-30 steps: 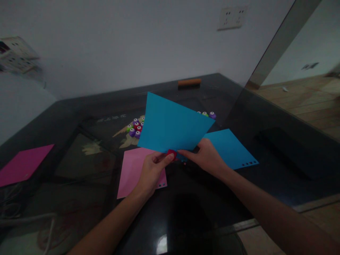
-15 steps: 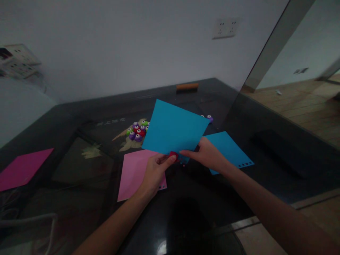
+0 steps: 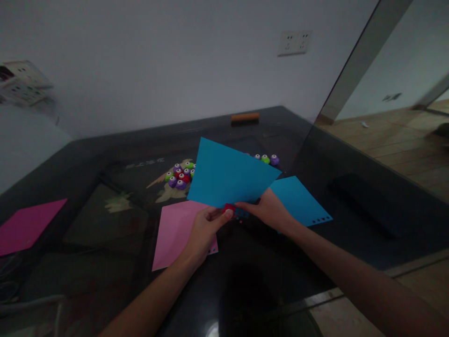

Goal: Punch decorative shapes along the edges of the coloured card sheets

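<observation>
A blue paper sheet point(image 3: 229, 175) is held up over the dark glass table point(image 3: 105, 145). My left hand point(image 3: 203, 231) is closed on a small red punch point(image 3: 229, 208) at the sheet's near edge. My right hand point(image 3: 268, 210) pinches the same edge just to the right. Small punched holes show in the blue sheet beside the punch. A light pink sheet point(image 3: 178, 231) lies flat under my left hand, with holes along its near corner. A second blue sheet point(image 3: 301, 201) lies to the right, holes along its near edge.
Several small purple, green and red punches point(image 3: 180, 175) cluster behind the held sheet, with a few more punches point(image 3: 266, 159) at its right. A magenta sheet point(image 3: 26, 224) lies far left. An orange bar point(image 3: 244, 117) sits at the table's back edge. Wooden floor lies to the right.
The held blue sheet has tipped lower and turned a little, uncovering the punches at its right. Both hands stay at its near edge. The view has shifted slightly.
</observation>
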Action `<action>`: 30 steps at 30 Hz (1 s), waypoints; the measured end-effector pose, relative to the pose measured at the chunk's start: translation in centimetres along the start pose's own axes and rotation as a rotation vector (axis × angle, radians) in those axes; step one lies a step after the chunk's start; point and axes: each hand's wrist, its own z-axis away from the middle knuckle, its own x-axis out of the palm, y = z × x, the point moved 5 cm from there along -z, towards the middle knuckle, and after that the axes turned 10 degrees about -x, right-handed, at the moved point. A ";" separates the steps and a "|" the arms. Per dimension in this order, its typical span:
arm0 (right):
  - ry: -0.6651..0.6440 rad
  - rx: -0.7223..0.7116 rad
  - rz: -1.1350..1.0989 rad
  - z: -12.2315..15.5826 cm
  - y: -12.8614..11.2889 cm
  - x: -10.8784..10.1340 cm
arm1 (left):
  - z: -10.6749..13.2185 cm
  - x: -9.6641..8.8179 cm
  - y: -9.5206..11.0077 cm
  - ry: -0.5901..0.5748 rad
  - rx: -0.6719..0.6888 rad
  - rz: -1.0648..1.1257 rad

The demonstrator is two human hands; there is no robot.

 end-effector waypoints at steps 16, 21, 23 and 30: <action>-0.017 0.041 -0.018 0.3 0.4 0.2 | -0.2 -0.3 -0.4 0.027 -0.033 -0.016; -0.017 0.051 -0.005 0.4 0.5 0.3 | -0.3 -0.4 -0.5 0.012 -0.003 -0.027; -0.024 0.064 -0.005 0.4 0.5 0.3 | -0.3 -0.4 -0.6 0.010 0.011 -0.030; 0.031 0.047 -0.049 0.2 0.2 -0.5 | -0.2 -0.2 -0.2 0.060 0.010 -0.116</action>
